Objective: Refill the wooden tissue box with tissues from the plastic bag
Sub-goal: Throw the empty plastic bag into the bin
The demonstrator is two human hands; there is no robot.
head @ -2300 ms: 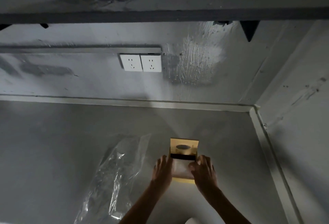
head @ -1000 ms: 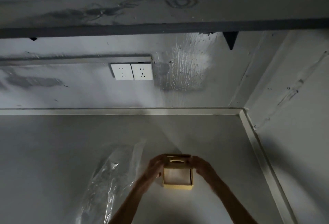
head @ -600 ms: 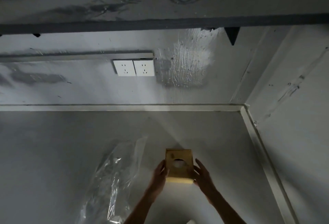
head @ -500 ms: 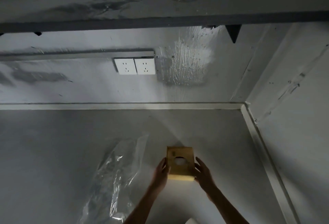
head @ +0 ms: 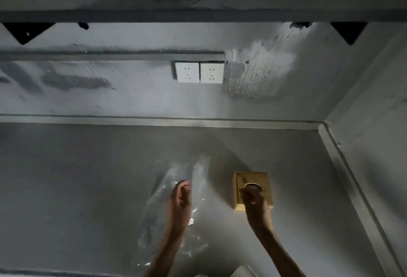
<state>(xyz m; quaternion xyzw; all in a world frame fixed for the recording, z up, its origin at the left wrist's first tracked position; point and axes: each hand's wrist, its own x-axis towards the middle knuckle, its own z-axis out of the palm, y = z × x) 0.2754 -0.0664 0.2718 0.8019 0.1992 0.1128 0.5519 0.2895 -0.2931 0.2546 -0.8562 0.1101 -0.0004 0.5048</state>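
Observation:
The wooden tissue box (head: 263,181) stands on the grey counter (head: 77,177), its top with a round hole facing up. My right hand (head: 254,205) rests on the near part of the box top, fingertips at the hole, where a bit of white tissue (head: 252,186) shows. Whether the fingers pinch it I cannot tell. To the left lies the clear plastic bag (head: 176,208), crumpled. My left hand (head: 179,201) is closed on the bag's upper part and lifts a fold of it.
A raised metal rim (head: 352,177) bounds the counter at the back and right. Two white wall sockets (head: 199,72) sit on the back wall under a dark shelf (head: 198,15) with black brackets. A pale object (head: 240,272) shows at the bottom edge.
Both hands held the box sides half a second ago. Now the left hand has moved left and gripped the plastic bag, and the right hand has moved onto the box top at the hole.

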